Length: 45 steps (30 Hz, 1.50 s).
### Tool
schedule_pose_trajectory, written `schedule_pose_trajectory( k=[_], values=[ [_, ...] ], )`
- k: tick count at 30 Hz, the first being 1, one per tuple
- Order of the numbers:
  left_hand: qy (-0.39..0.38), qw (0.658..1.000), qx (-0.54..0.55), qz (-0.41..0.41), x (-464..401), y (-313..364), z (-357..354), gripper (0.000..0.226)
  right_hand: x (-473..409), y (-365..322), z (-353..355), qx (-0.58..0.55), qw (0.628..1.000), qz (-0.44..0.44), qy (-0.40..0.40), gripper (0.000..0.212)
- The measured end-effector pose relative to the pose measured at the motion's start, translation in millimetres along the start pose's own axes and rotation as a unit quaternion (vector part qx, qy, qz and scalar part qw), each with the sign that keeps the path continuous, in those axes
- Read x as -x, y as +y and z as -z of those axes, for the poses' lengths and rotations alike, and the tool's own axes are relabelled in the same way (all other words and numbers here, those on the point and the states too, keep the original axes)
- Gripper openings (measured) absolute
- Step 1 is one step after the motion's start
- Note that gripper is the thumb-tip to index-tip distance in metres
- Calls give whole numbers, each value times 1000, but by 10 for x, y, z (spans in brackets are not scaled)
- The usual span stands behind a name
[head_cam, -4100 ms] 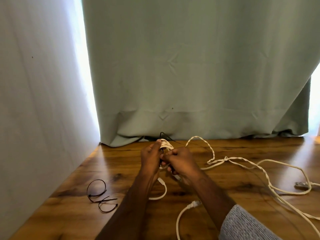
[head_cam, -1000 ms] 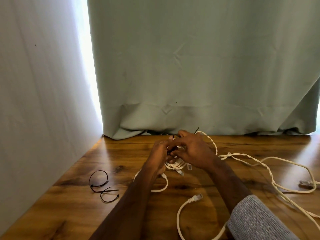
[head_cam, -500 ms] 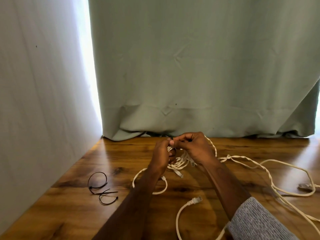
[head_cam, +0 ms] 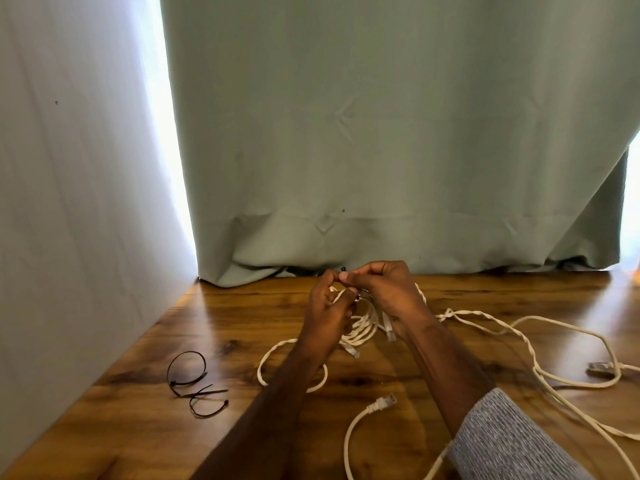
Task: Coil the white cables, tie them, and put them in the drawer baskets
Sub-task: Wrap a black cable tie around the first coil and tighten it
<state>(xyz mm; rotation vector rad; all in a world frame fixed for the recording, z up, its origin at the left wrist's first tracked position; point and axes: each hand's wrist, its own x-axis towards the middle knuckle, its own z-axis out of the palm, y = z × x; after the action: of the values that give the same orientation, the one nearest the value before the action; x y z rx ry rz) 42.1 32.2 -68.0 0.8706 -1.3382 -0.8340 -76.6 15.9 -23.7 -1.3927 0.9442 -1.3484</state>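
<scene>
Both hands have lifted slightly since half a second ago: the left hand (head_cam: pixel 327 315) grips the coiled white cable (head_cam: pixel 362 329) while the right hand (head_cam: pixel 384 292) pinches a black zip tie (head_cam: pixel 343 270) at its top, probably cinching it. Loose cables (head_cam: pixel 519 327) trail right across the wooden table (head_cam: pixel 242 317); spare zip ties (head_cam: pixel 194 382) lie left, green curtain (head_cam: pixel 381 133) behind.

Your L hand (head_cam: pixel 327 313) and R hand (head_cam: pixel 388 292) are meeting near the table's far edge, raised just above the wood. You're curling both into pinches, thumb & forefinger tips touching each other at the top. L fingers (head_cam: pixel 346 318) are folding inward under the R hand. Both forearms are reaching fwd from the near edge, converging; R forearm is wearing a grey sleeve (head_cam: pixel 502 441), L is bare.
</scene>
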Motion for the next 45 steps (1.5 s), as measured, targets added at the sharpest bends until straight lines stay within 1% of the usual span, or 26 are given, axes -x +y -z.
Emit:
schedule_pose_trajectory(
  k=[5,8,9,13,16,19,25,29,32,35,40,42,45],
  values=[
    [39,997,53,36,-43,-28,-5,10,2,-19,-13,79,996,41,-20,6],
    [54,996,59,28,-70,-53,31,9,12,-60,-77,204,977,62,-29,10],
    [56,996,58,24,-78,-58,47,9,11,-68,-100,225,972,58,-33,11],
    [64,996,49,30,-89,-51,112,11,38,-132,-56,198,979,0,-46,17],
    [74,996,38,42,-109,-55,146,9,72,-149,17,216,974,-52,-45,14],
    [81,996,22,35,-129,-95,161,9,120,-147,10,212,973,-70,-49,18],
    [83,996,25,37,-111,-109,136,11,134,-147,-107,181,981,-12,-64,18],
    [104,993,31,47,-120,-110,143,14,114,-126,-139,225,971,25,-81,19],
    [100,992,54,52,-106,-95,152,19,125,-129,-140,245,963,37,-105,21],
    [107,989,72,73,-66,-69,127,22,144,-143,-137,215,967,46,-130,21],
    [99,980,138,100,-31,-6,128,20,123,-144,-121,151,976,65,-141,18],
    [108,980,138,99,-40,6,132,21,134,-140,-106,162,972,79,-151,19],
    [145,976,129,99,-67,12,142,27,165,-113,-97,168,965,98,-176,19]
  ],
)
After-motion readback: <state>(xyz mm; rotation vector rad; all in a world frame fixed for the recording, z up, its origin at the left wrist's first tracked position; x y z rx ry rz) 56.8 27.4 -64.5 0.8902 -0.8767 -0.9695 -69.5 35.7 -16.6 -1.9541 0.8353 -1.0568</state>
